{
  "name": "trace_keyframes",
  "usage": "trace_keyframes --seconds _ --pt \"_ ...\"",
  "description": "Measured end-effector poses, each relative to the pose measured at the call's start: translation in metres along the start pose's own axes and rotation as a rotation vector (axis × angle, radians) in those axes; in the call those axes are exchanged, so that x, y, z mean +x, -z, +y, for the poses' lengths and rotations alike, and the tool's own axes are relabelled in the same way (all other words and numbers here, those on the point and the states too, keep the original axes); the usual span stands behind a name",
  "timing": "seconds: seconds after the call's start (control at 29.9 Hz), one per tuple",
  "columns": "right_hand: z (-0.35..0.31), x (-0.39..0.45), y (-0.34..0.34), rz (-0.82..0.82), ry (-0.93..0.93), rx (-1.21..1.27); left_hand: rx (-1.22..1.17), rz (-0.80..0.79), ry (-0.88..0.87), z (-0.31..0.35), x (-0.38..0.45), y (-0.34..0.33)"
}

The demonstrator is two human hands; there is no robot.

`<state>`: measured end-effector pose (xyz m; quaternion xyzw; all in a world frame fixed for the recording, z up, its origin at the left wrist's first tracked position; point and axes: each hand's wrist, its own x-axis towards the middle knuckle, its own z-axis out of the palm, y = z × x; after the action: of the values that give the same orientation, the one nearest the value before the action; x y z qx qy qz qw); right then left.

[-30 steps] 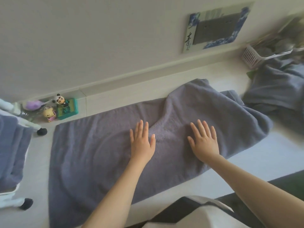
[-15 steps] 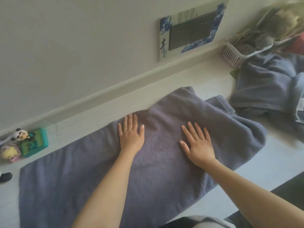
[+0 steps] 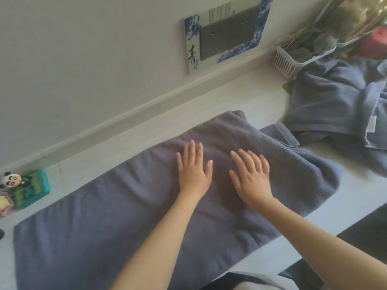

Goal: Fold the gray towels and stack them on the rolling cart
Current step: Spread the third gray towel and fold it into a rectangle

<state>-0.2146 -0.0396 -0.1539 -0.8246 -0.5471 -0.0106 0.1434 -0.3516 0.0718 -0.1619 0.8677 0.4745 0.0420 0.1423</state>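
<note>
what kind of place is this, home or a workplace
Most likely a room in a home. A gray towel is spread on a pale surface along a wall with a framed wall socket panel, small toy figures at one end, and a cluttered white basket.

Two bare forearms, no sleeves in view; left hand [image 3: 193,174] and right hand [image 3: 252,180] without rings.

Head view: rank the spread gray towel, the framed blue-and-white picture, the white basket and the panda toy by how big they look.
1. spread gray towel
2. framed blue-and-white picture
3. white basket, partly cut off by the heap of towels, so unsure
4. panda toy
</note>
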Motion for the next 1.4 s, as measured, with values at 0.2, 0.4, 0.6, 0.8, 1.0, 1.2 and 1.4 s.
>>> trace_keyframes --seconds 0.2,0.4,0.6,0.8,1.0,1.2,1.4 --pt "0.057 0.029 0.017 -0.055 0.011 -0.003 0.160 -0.057 0.072 0.007 0.001 -0.018" --pt "0.086 0.065 0.047 0.038 -0.098 0.129 0.070 -0.067 0.142 0.029 0.007 -0.016" --pt "0.138 0.109 0.043 -0.406 -0.301 0.173 -0.174 0.075 0.060 0.083 0.015 -0.005" --pt "0.147 0.112 0.049 -0.204 -0.263 0.333 -0.305 0.149 0.015 0.128 0.035 0.010" --pt "0.151 0.112 0.112 0.003 -0.232 0.652 -0.445 0.089 -0.063 0.166 0.075 0.038" --pt "0.196 0.125 0.195 0.175 -0.312 0.795 -0.347 -0.055 -0.318 0.238 0.126 0.067" --pt "0.235 0.120 0.232 0.345 -0.602 1.121 -0.512 -0.133 -0.437 0.295 0.131 0.080"
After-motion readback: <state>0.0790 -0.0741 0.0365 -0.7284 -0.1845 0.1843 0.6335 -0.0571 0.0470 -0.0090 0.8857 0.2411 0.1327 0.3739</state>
